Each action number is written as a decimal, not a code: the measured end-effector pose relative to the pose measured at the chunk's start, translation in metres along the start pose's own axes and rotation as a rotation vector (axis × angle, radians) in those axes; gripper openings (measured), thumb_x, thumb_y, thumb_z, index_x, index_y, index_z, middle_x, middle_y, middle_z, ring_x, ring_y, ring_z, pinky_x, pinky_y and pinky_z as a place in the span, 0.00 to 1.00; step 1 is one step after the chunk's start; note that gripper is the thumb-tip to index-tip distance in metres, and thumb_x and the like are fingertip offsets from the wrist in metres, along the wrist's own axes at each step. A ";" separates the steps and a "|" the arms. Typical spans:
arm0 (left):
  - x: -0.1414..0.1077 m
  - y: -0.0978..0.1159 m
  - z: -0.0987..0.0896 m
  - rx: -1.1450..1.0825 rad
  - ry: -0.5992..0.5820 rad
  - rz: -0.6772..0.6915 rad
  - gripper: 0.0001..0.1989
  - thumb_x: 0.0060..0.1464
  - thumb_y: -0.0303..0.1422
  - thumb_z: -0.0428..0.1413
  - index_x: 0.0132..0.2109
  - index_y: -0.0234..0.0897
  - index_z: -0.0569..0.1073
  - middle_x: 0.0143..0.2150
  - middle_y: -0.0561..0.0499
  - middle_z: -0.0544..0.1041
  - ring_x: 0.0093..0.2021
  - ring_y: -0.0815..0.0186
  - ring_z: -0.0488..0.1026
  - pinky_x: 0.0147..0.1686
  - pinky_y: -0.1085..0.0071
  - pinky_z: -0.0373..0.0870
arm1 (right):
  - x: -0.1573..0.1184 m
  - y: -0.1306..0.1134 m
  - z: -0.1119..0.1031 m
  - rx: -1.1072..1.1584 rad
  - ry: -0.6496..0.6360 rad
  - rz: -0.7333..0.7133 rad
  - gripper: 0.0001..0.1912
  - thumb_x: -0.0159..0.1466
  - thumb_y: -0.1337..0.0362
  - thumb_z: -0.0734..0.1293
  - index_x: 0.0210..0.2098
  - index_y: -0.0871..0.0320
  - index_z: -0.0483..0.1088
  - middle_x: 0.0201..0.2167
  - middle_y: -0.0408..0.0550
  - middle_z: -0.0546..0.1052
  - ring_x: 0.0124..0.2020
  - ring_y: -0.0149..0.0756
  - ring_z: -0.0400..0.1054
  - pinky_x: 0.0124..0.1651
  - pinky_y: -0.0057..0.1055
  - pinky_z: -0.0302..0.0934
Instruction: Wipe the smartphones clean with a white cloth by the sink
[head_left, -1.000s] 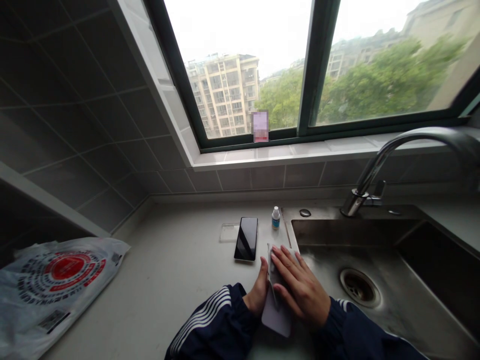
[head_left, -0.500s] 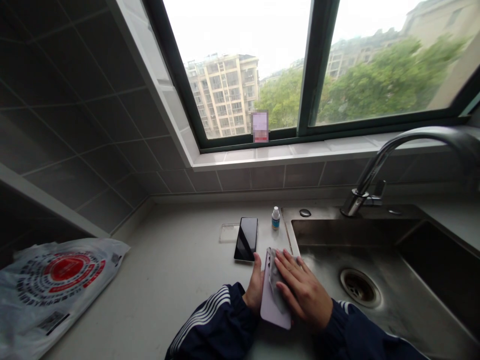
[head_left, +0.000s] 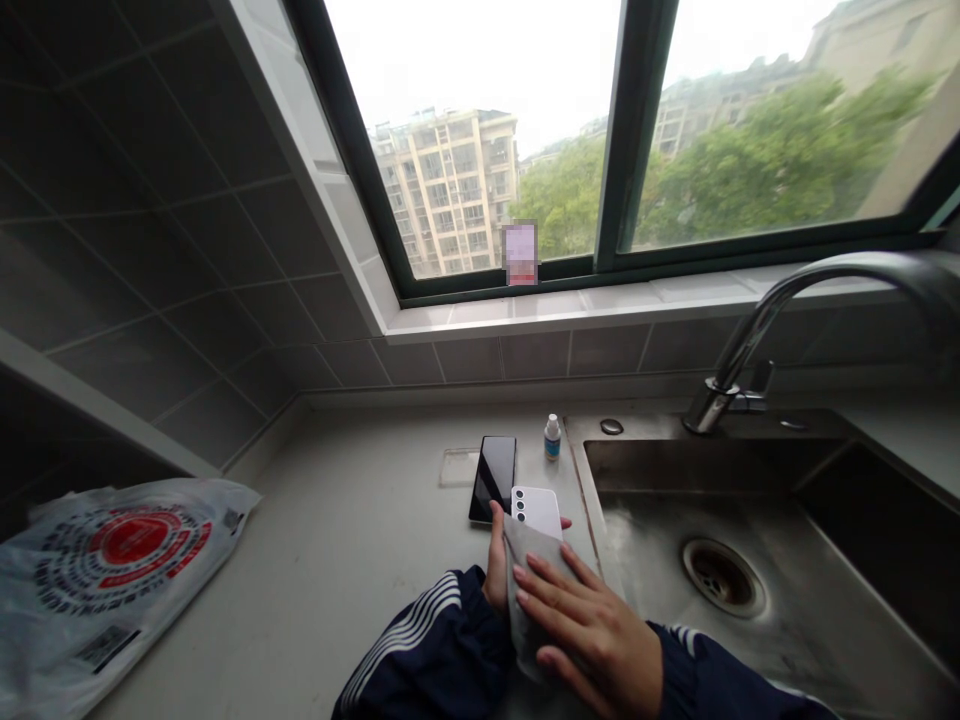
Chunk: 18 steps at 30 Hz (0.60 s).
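My left hand (head_left: pixel 496 560) is closed around a pale lilac smartphone (head_left: pixel 546 507), its camera side facing up and the thumb along the left edge. My right hand (head_left: pixel 592 620) presses a thin grey cloth (head_left: pixel 529 575) against the phone's back, keeping it under slightly spread fingers. The cloth covers the middle and lower part of the phone; three lenses show at the top left corner. Just beyond my hands, a second phone (head_left: pixel 495 475) lies with its dark screen up. Beside it sit a clear phone case (head_left: pixel 456 468) and a small white bottle with a blue label (head_left: pixel 553 440).
A steel sink (head_left: pixel 720 465) with a curved faucet (head_left: pixel 739 350) is on the right. On the left, a white plastic bag with red print (head_left: pixel 135 570) rests on the counter (head_left: pixel 337 540). A tiled wall and window sill (head_left: pixel 555 305) stand behind.
The grey cloth and my right hand have slid down the phone toward me, uncovering its camera end. The phone's back now faces up more squarely.
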<state>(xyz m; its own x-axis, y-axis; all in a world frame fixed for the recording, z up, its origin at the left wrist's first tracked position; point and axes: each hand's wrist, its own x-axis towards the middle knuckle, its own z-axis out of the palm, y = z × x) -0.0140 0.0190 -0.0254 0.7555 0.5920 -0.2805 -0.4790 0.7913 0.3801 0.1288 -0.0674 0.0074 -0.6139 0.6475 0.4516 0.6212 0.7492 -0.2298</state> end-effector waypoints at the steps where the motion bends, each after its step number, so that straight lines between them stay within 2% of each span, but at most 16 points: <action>1: 0.001 0.000 -0.001 -0.008 0.002 -0.003 0.51 0.45 0.69 0.40 0.50 0.23 0.74 0.34 0.38 0.80 0.35 0.56 0.77 0.42 0.62 0.68 | 0.000 -0.001 0.000 0.002 -0.002 0.003 0.25 0.68 0.63 0.59 0.63 0.60 0.60 0.65 0.48 0.60 0.68 0.44 0.49 0.70 0.48 0.34; 6: 0.000 -0.001 0.006 0.032 0.038 0.007 0.51 0.44 0.69 0.41 0.49 0.23 0.75 0.34 0.37 0.79 0.38 0.54 0.77 0.48 0.58 0.67 | 0.000 0.000 0.004 -0.052 -0.018 0.041 0.28 0.68 0.61 0.59 0.66 0.61 0.54 0.67 0.50 0.56 0.69 0.45 0.45 0.70 0.47 0.34; 9: -0.004 -0.003 0.017 0.090 0.014 0.013 0.50 0.48 0.67 0.40 0.48 0.21 0.75 0.40 0.35 0.78 0.47 0.52 0.75 0.58 0.58 0.60 | 0.000 0.004 0.006 -0.091 0.001 0.083 0.30 0.69 0.59 0.59 0.67 0.63 0.52 0.68 0.52 0.53 0.69 0.47 0.43 0.70 0.47 0.35; 12: -0.010 -0.006 0.027 0.086 -0.039 0.000 0.44 0.52 0.63 0.41 0.49 0.23 0.75 0.47 0.36 0.77 0.56 0.52 0.69 0.64 0.60 0.52 | 0.000 0.009 0.007 -0.119 0.009 0.118 0.31 0.69 0.57 0.58 0.68 0.63 0.50 0.68 0.53 0.52 0.69 0.48 0.42 0.70 0.48 0.34; 15: -0.011 -0.007 0.030 0.085 -0.048 0.023 0.40 0.53 0.60 0.45 0.49 0.25 0.75 0.50 0.37 0.76 0.60 0.53 0.66 0.66 0.61 0.47 | 0.000 0.012 0.008 -0.133 0.014 0.127 0.31 0.70 0.57 0.57 0.68 0.63 0.50 0.68 0.52 0.52 0.70 0.48 0.41 0.70 0.47 0.34; 18: -0.009 -0.007 0.028 0.071 -0.034 0.028 0.40 0.52 0.60 0.46 0.48 0.24 0.75 0.49 0.36 0.76 0.59 0.53 0.67 0.65 0.60 0.49 | 0.000 0.013 0.007 -0.135 0.014 0.128 0.30 0.70 0.57 0.57 0.67 0.63 0.51 0.68 0.52 0.53 0.69 0.48 0.42 0.70 0.47 0.34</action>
<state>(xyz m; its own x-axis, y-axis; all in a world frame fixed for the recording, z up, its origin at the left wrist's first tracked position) -0.0049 0.0034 -0.0010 0.7573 0.6075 -0.2395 -0.4681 0.7608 0.4495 0.1332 -0.0571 -0.0020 -0.5195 0.7333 0.4387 0.7541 0.6349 -0.1682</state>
